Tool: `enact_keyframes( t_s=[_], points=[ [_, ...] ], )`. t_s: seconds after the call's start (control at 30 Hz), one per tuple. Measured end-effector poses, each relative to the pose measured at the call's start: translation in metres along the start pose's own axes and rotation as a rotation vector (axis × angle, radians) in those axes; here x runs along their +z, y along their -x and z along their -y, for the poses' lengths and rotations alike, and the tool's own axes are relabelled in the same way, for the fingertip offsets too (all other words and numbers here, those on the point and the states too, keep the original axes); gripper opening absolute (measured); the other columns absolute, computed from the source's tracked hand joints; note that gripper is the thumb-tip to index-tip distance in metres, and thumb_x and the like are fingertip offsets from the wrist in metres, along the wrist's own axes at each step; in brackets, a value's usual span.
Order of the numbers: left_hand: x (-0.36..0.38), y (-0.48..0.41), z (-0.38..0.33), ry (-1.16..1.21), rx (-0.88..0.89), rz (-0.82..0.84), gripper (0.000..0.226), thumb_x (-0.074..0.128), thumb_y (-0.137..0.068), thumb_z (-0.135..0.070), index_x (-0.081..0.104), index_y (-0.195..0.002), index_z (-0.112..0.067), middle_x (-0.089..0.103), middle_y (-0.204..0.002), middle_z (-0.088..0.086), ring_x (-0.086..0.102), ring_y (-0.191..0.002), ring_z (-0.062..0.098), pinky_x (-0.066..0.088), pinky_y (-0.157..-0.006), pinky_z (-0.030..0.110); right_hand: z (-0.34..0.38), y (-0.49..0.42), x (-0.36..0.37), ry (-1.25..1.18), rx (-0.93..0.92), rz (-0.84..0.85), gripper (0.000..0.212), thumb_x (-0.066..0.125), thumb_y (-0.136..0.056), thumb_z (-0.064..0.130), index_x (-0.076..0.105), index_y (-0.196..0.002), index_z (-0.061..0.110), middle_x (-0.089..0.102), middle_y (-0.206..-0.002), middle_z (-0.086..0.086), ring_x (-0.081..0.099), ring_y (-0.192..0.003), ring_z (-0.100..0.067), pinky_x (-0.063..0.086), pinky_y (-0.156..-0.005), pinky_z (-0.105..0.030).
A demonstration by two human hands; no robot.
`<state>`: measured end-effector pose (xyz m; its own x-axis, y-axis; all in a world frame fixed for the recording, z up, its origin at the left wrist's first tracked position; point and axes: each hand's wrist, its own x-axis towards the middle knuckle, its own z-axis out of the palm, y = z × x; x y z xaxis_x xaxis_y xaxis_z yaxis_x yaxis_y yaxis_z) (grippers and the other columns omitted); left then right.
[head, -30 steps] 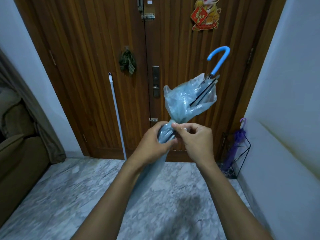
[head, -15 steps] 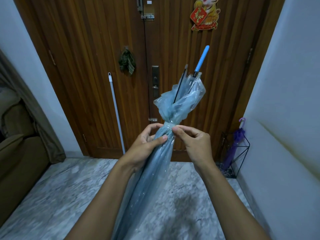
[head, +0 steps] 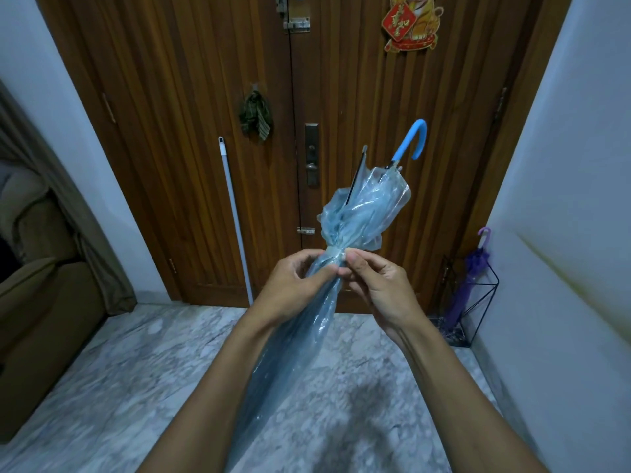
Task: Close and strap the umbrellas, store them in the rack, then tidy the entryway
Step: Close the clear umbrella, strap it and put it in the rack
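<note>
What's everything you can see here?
blue umbrella: one, clear blue, held in front of door.
strap: one, pale, around blue umbrella.
purple umbrella: one, purple, in rack.
rack: one, black wire, right corner.
door: one, brown wood, ahead.
pole: one, white, leaning on door.
cloth: one, green, hanging on door.
decoration: one, red and gold, on door.
sofa: one, brown, left.
left hand: one, grips blue umbrella.
right hand: one, pinches strap.

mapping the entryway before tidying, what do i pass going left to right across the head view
sofa → pole → left hand → right hand → purple umbrella in the rack. The blue umbrella, held in both hands, overlaps them, so it is left out.
</note>
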<state>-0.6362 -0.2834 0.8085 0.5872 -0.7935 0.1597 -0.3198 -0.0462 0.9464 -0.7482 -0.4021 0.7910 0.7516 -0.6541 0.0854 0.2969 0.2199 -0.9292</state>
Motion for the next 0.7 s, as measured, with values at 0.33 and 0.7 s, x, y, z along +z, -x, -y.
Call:
enact_keyframes(
  t_s=[0.33,0.7],
  points=[
    [0.004,-0.004,0.001,0.024,0.069,-0.055,0.036,0.069,-0.088,-0.026,0.065,-0.123,-0.025,0.067,-0.113,-0.019,0.059,-0.104,-0.015,0.049,-0.081,0.006,-0.001,-0.007,-0.002,-0.185,0.136,-0.037,0.013,0.072,-0.083,0.010,0.073,-0.095,0.006,0.077,-0.086,-0.007,0.073,-0.073,-0.008,0.058,-0.067,-0.017],
    [0.010,-0.007,0.005,0.067,0.087,-0.021,0.034,0.068,-0.089,-0.023,0.066,-0.123,-0.020,0.070,-0.117,-0.008,0.065,-0.109,0.004,0.053,-0.095,0.028,-0.013,-0.012,-0.009,-0.071,0.147,0.111,0.047,0.066,-0.088,0.036,0.062,-0.126,0.008,0.071,-0.120,-0.012,0.066,-0.116,-0.025,0.048,-0.103,-0.042]
  ],
)
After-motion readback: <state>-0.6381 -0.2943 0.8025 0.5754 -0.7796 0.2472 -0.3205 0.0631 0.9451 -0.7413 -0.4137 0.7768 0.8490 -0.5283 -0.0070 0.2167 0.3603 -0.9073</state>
